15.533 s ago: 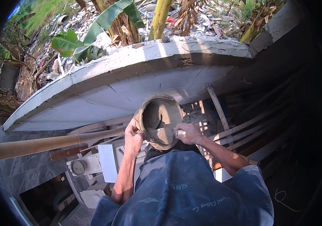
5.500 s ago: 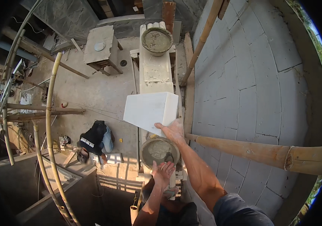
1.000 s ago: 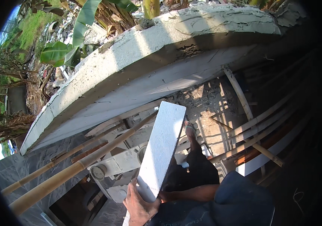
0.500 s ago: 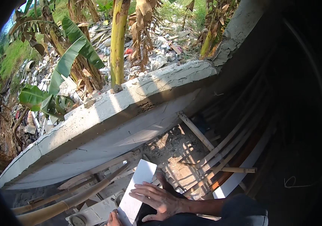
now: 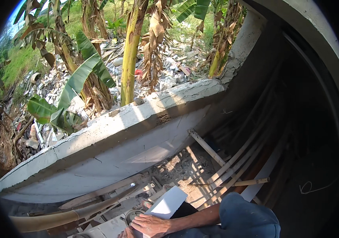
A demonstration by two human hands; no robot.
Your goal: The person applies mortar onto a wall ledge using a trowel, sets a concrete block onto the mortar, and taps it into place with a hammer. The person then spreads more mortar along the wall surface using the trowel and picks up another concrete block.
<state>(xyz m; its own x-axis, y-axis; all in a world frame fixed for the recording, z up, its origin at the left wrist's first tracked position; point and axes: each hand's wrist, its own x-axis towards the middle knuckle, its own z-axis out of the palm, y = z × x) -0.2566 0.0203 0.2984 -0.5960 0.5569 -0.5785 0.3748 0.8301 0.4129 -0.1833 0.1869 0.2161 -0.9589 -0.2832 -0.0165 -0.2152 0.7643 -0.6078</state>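
A white rectangular board (image 5: pixel 171 201) lies slanted across my lap, its far end in sunlight. My right hand (image 5: pixel 150 225) lies over the board's near part, fingers close together and bent over its left edge. At the lower edge of the view, my left hand (image 5: pixel 126 233) is partly cut off. Its curled fingers hold the board's near end, which the hands largely hide. Just beyond the fingertips sits a round, dark-rimmed fitting (image 5: pixel 133 216) on a pale, flat surface (image 5: pixel 108 231).
A low concrete wall (image 5: pixel 110 123) crosses ahead, with banana plants (image 5: pixel 129 59) and scattered rubble behind it. Bamboo poles (image 5: pixel 46 222) lie at the left. More poles and long strips (image 5: pixel 236 168) lean in the shade at the right.
My right hand has slid toward the board's near end, and its spread fingers have drawn together. The board now points further right. The head view has shifted slightly.
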